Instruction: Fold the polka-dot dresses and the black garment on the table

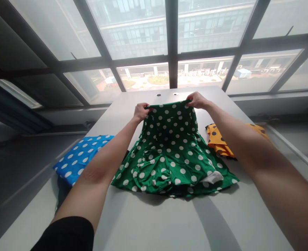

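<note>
A green garment with white polka dots, which looks like a dress or skirt [169, 150], spreads over the middle of the white table. Its far edge is raised and pulled straight between my two hands. My left hand [141, 112] pinches the left corner of that edge, and my right hand [197, 100] pinches the right corner. The wide near part lies on the tabletop in loose wrinkles. A small whitish patch [213, 177], perhaps a label or lining, shows near its lower right.
Blue polka-dot cloth [82, 157] hangs over the table's left edge, partly behind my left arm. Folded orange cloth with black dots [218, 139] lies on the right, partly behind my right arm. The white table [154, 223] has two round holes at its far end, before large windows [140, 31].
</note>
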### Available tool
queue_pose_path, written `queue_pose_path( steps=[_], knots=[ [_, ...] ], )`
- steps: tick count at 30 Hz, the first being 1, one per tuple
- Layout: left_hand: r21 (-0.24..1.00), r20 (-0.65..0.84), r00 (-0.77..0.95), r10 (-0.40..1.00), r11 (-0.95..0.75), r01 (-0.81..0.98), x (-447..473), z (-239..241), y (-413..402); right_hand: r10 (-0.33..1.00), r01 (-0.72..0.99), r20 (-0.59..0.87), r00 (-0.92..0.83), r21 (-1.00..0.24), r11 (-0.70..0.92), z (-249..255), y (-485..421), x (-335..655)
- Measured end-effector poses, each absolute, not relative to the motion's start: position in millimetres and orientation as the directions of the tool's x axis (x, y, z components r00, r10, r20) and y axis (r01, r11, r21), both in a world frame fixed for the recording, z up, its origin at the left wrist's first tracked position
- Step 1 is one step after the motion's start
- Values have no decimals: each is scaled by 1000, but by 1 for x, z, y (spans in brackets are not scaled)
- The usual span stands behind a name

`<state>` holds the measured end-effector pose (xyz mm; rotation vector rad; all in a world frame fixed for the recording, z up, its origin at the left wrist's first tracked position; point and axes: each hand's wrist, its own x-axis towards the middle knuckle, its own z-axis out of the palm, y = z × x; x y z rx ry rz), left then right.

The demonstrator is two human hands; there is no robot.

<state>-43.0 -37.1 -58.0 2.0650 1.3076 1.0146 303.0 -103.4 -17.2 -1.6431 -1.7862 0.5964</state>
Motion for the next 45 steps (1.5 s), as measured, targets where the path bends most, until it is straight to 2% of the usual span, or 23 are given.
queue_pose_path(
  steps=[6, 11, 15, 18, 22, 26, 28, 31, 34, 37, 41, 43, 45],
  knots=[
    [736, 397, 347, 850, -521, 433, -59, -20, -84, 957, 723, 269, -106, -640, 259, 26, -162, 293],
    [641, 501, 403, 766, -641, 422, -86, -24, -153, 919, 781, 338, -202, -510, 360, 23, -241, 284],
    [523, 591, 430, 682, -730, 440, -108, -55, -215, 880, 856, 358, -313, -295, 425, -10, -314, 275],
    [438, 568, 542, 619, -785, 437, -122, -85, -257, 856, 865, 314, -411, -163, 475, -46, -362, 266],
    [361, 492, 636, 594, -804, 472, -136, -121, -294, 830, 854, 282, -481, -62, 516, -92, -409, 251],
    [289, 481, 665, 571, -819, 495, -146, -143, -312, 854, 880, 247, -458, -10, 475, -124, -437, 237],
    [271, 463, 686, 561, -827, 493, -152, -147, -318, 873, 889, 202, -444, -26, 458, -133, -445, 234],
    [250, 351, 755, 554, -832, 495, -157, -145, -322, 879, 869, 99, -466, -132, 476, -135, -445, 232],
    [247, 281, 763, 583, -812, 529, -145, -136, -319, 903, 870, 150, -402, -245, 428, -126, -427, 222],
    [275, 334, 658, 675, -737, 617, -106, -127, -305, 965, 929, 236, -114, -319, 188, -117, -395, 206],
    [309, 297, 491, 819, -569, 762, -32, -131, -277, 946, 897, 129, 297, -378, -230, -115, -353, 208],
    [303, 253, 473, 844, -533, 790, -4, -142, -265, 909, 817, 58, 413, -464, -341, -119, -334, 225],
    [267, 205, 485, 850, -525, 808, 12, -157, -259, 902, 743, 12, 432, -571, -349, -124, -315, 243]
  ],
)
